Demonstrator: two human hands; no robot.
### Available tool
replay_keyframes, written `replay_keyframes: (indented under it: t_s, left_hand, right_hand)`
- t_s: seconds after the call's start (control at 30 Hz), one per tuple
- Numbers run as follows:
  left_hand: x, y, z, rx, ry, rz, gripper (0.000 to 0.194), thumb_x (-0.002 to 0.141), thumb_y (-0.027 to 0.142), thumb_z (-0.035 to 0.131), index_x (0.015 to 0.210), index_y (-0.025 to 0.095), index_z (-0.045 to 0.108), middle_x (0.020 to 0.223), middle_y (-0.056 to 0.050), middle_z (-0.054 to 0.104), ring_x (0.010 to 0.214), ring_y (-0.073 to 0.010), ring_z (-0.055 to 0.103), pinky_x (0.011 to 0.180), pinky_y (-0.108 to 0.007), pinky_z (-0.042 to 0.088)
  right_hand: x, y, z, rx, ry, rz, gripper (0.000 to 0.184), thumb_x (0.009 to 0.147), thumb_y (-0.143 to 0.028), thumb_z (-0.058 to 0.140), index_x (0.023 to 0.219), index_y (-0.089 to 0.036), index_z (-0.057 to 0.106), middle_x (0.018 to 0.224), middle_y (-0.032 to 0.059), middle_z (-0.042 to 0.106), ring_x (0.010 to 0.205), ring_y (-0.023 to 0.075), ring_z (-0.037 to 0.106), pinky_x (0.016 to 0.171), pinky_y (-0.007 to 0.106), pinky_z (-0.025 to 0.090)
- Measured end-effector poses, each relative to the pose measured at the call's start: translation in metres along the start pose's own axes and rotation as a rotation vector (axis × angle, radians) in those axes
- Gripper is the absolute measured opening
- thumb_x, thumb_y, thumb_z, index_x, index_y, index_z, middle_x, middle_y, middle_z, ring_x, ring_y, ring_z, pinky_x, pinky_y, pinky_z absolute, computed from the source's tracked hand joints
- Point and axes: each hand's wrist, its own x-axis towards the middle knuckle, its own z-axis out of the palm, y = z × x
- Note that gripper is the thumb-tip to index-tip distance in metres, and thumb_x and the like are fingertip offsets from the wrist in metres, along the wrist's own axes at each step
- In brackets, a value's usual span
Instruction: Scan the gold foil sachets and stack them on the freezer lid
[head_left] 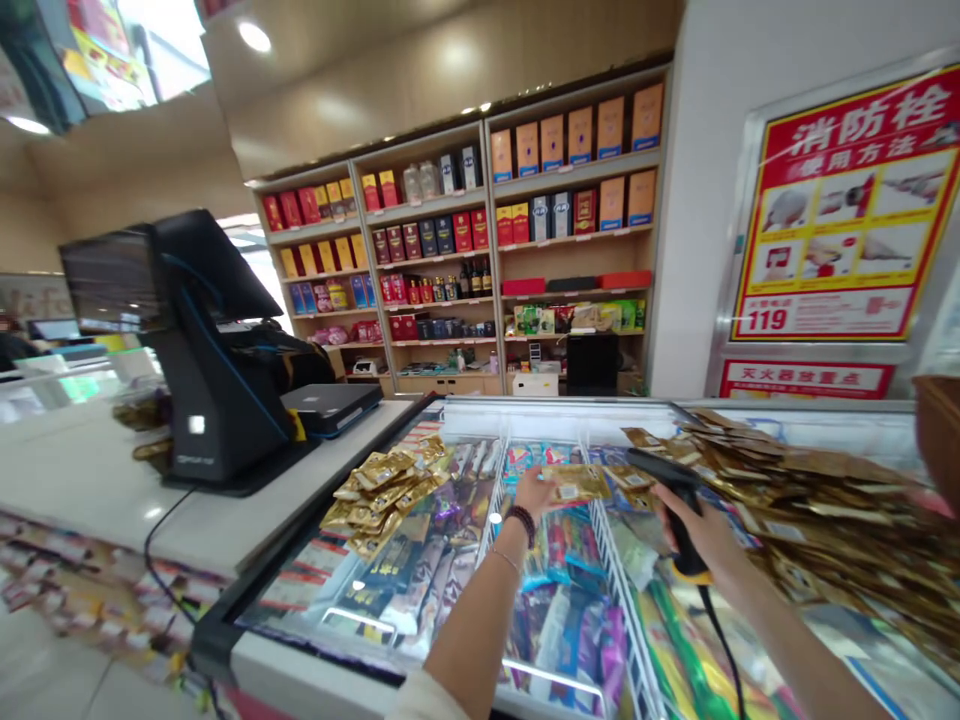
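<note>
On the freezer [300, 668], one heap of gold sachets [379, 497] lies left of the left hand [534, 494], and a bigger heap [825, 510] lies right of the right hand [697, 535]. The sachet [577, 484] in the left fingers looks light, slick and limp, best pinched by its edge; those fingers grip it, while the right fingers close round a barcode scanner [679, 500].

Gold sachet [576, 484] (seemingly foil), black corded barcode scanner [667, 472].
</note>
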Motion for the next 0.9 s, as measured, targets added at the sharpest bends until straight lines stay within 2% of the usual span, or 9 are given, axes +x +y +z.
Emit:
replay_keyframes:
  t_s: [0.1, 0.2, 0.37, 0.47, 0.6, 0.77, 0.9]
  left_hand:
    - [-0.004, -0.003, -0.023, -0.074, 0.070, 0.051, 0.020, 0.093, 0.030, 0.088, 0.104, 0.021, 0.076, 0.084, -0.003, 0.080, 0.100, -0.0281, 0.086, 0.108, -0.057, 0.068]
    - [-0.007, -0.007, -0.049, -0.186, 0.125, 0.098, 0.030, 0.094, 0.036, 0.088, 0.117, 0.020, 0.078, 0.096, -0.007, 0.084, 0.103, -0.0269, 0.086, 0.108, -0.052, 0.069]
    - [-0.009, -0.010, -0.081, -0.313, 0.126, 0.130, 0.038, 0.094, 0.042, 0.088, 0.125, 0.021, 0.078, 0.119, -0.016, 0.086, 0.121, -0.0339, 0.083, 0.112, -0.053, 0.067]
    - [-0.008, -0.008, -0.092, -0.315, 0.144, 0.106, 0.033, 0.103, 0.040, 0.077, 0.130, 0.021, 0.076, 0.128, -0.017, 0.085, 0.130, -0.0341, 0.081, 0.118, -0.054, 0.064]
    - [-0.006, -0.004, -0.097, -0.325, 0.138, 0.068, 0.027, 0.111, 0.030, 0.064, 0.133, 0.019, 0.074, 0.130, -0.015, 0.085, 0.133, -0.0306, 0.080, 0.122, -0.054, 0.061]
    - [-0.005, -0.009, -0.095, -0.289, 0.096, 0.049, 0.022, 0.110, 0.027, 0.066, 0.127, 0.016, 0.076, 0.135, -0.017, 0.083, 0.132, -0.0310, 0.079, 0.122, -0.053, 0.061]
    - [-0.003, -0.012, -0.096, -0.231, 0.084, 0.059, 0.024, 0.113, 0.028, 0.061, 0.129, 0.017, 0.075, 0.132, -0.015, 0.084, 0.129, -0.0302, 0.080, 0.119, -0.051, 0.064]
  right_hand:
    - [-0.003, -0.002, 0.023, -0.046, -0.067, 0.001, 0.053, 0.060, -0.065, 0.096, 0.062, -0.025, 0.062, 0.050, -0.0006, 0.060, 0.040, 0.0136, 0.050, 0.039, 0.027, 0.039]
    - [-0.008, -0.007, 0.050, -0.088, -0.161, -0.026, 0.054, 0.065, -0.069, 0.092, 0.060, -0.025, 0.062, 0.049, -0.0012, 0.058, 0.039, 0.0125, 0.049, 0.040, 0.027, 0.037]
    - [-0.022, -0.009, 0.085, -0.142, -0.373, -0.099, 0.057, 0.075, -0.075, 0.087, 0.064, -0.026, 0.059, 0.049, -0.0045, 0.056, 0.037, 0.0121, 0.045, 0.043, 0.029, 0.036]
    - [-0.028, -0.002, 0.086, -0.256, -0.490, -0.125, 0.058, 0.081, -0.079, 0.081, 0.068, -0.027, 0.059, 0.050, -0.0036, 0.059, 0.038, 0.0126, 0.046, 0.047, 0.030, 0.038]
    - [-0.031, 0.005, 0.072, -0.441, -0.578, -0.140, 0.061, 0.086, -0.084, 0.074, 0.067, -0.029, 0.059, 0.043, -0.0025, 0.056, 0.041, 0.0169, 0.049, 0.053, 0.034, 0.042]
    - [-0.037, 0.009, 0.067, -0.497, -0.529, -0.174, 0.056, 0.089, -0.081, 0.074, 0.070, -0.029, 0.061, 0.042, -0.0021, 0.056, 0.041, 0.0189, 0.051, 0.055, 0.036, 0.041]
    - [-0.037, 0.018, 0.072, -0.526, -0.509, -0.162, 0.057, 0.083, -0.083, 0.076, 0.071, -0.030, 0.061, 0.041, -0.0032, 0.055, 0.038, 0.0184, 0.048, 0.050, 0.034, 0.037]
